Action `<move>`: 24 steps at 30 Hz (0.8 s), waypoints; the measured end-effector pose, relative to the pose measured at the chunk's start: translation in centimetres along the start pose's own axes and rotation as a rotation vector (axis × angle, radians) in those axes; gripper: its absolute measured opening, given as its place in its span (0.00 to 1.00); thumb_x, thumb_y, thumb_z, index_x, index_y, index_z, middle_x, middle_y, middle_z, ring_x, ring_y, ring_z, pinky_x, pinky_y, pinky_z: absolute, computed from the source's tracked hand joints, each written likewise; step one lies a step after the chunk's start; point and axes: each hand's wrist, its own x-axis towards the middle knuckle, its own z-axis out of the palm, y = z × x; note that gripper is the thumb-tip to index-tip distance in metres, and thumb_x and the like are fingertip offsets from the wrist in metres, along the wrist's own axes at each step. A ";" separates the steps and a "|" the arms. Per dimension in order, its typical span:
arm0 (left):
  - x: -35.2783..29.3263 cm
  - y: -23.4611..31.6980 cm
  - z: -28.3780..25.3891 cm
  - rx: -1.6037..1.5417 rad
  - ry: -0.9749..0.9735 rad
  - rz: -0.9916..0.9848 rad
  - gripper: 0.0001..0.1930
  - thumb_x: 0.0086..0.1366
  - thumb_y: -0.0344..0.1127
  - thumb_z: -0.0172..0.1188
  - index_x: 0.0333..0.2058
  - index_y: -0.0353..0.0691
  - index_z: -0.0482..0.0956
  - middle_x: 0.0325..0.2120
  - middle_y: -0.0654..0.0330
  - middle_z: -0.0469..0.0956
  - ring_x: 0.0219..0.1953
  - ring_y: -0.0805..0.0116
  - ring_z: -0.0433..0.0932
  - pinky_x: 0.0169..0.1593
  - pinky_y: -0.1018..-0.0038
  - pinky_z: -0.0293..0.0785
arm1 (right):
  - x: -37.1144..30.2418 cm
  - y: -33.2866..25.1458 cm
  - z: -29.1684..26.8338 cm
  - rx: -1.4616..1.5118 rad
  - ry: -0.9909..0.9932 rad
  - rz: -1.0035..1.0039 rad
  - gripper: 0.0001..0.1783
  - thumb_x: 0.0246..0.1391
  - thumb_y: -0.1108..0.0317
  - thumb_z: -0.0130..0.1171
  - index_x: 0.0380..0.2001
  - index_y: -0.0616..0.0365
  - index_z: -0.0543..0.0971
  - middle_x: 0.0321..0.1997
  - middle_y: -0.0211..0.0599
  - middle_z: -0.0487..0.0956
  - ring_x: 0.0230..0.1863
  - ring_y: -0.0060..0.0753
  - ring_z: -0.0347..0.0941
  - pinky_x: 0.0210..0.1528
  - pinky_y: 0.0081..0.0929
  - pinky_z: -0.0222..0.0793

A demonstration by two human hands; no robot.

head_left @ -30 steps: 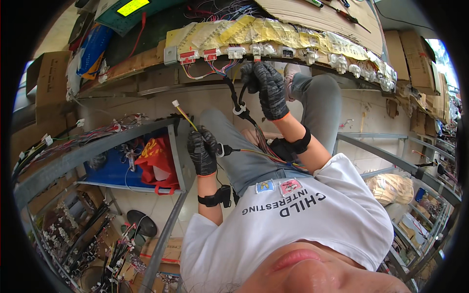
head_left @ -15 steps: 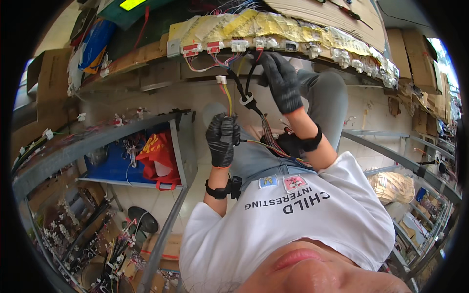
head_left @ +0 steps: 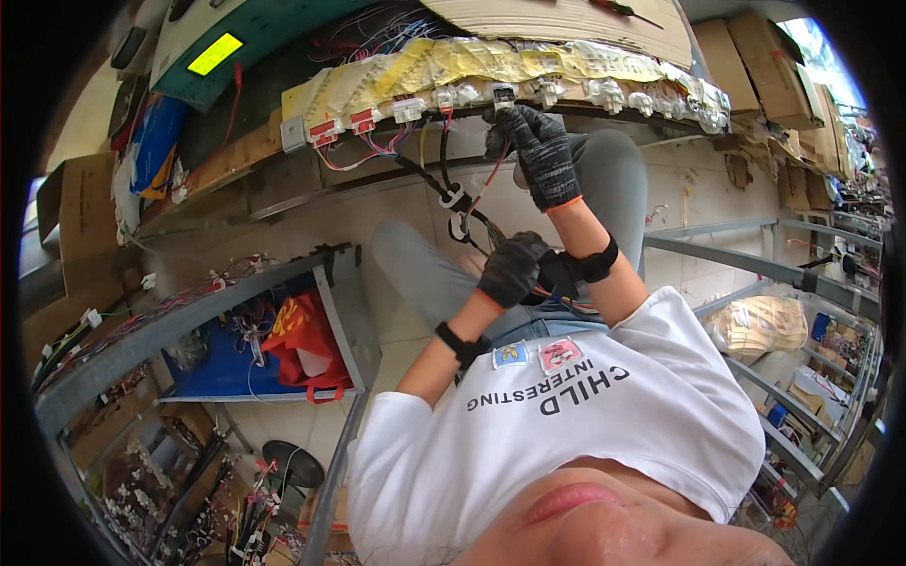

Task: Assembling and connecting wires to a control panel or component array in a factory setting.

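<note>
Both hands wear dark striped work gloves. My right hand is up at the board edge, its fingers pinched just below a dark socket. A thin reddish wire runs down from those fingers; the connector at their tips is mostly hidden. Lower, in front of my lap, my left hand is closed around the wire harness, and its fingertips are partly covered. Plugged into sockets left of my right hand are red connectors and a white connector, with wires leading to the harness. A white ring sits on the black-sleeved branch.
Yellowed tape covers the board, with more white sockets to the right. A green tester box with a lit display stands far left. Metal frames flank me. A red bag lies in the blue tray.
My left hand has let go of the white connector with yellow and red wires and moved right to the harness. My right hand has shifted one socket right. The view has shifted slightly.
</note>
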 end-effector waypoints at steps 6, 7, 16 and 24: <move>1.0 -8.3 9.0 -0.206 -0.386 -0.221 0.11 0.47 0.32 0.55 0.31 0.38 0.78 0.30 0.50 0.77 0.36 0.54 0.76 0.41 0.66 0.69 | 0.2 1.1 0.5 0.074 -0.002 -0.002 0.12 0.56 0.66 0.48 0.32 0.65 0.76 0.21 0.34 0.75 0.23 0.23 0.70 0.28 0.21 0.67; 1.1 -9.7 10.5 -0.203 -0.385 -0.217 0.11 0.47 0.32 0.55 0.31 0.38 0.78 0.30 0.50 0.77 0.36 0.54 0.76 0.41 0.66 0.69 | 0.3 0.9 0.6 0.073 -0.002 -0.007 0.12 0.56 0.66 0.48 0.32 0.65 0.76 0.21 0.34 0.75 0.23 0.23 0.70 0.28 0.21 0.67; 6.1 -7.0 13.4 -0.431 -0.067 0.004 0.18 0.48 0.41 0.60 0.39 0.43 0.75 0.38 0.56 0.76 0.39 0.59 0.75 0.43 0.69 0.69 | -0.1 0.7 0.2 0.076 0.007 -0.004 0.11 0.56 0.69 0.48 0.32 0.65 0.76 0.23 0.34 0.76 0.24 0.22 0.71 0.30 0.20 0.68; 4.2 -3.8 3.5 0.138 0.278 0.061 0.21 0.49 0.40 0.63 0.42 0.43 0.72 0.36 0.59 0.76 0.37 0.63 0.75 0.42 0.71 0.71 | 2.0 2.1 -4.9 -0.785 0.129 -0.187 0.12 0.54 0.65 0.52 0.33 0.65 0.76 0.24 0.35 0.77 0.26 0.28 0.73 0.30 0.23 0.68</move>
